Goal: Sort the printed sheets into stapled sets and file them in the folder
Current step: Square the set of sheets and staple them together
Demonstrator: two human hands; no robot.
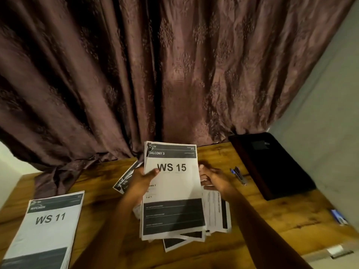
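Wooden table with brown grain, viewed from above; a brown patterned curtain hangs along its far edge. At centre, a set of white printed sheets headed "WS 15" with dark bands at top and bottom, held tilted above a loose heap of similar printed sheets on the table. Left hand grips the set's left edge, thumb curled over the front face. Right hand is at the set's right edge; fingers bent, but whether they clamp the paper I cannot tell. More sheets fan out behind the left hand. At near left, a separate stack headed "WS 11" lies flat. At far right, a black flat folder lies closed on the table; a blue-and-grey stapler lies between it and the right hand
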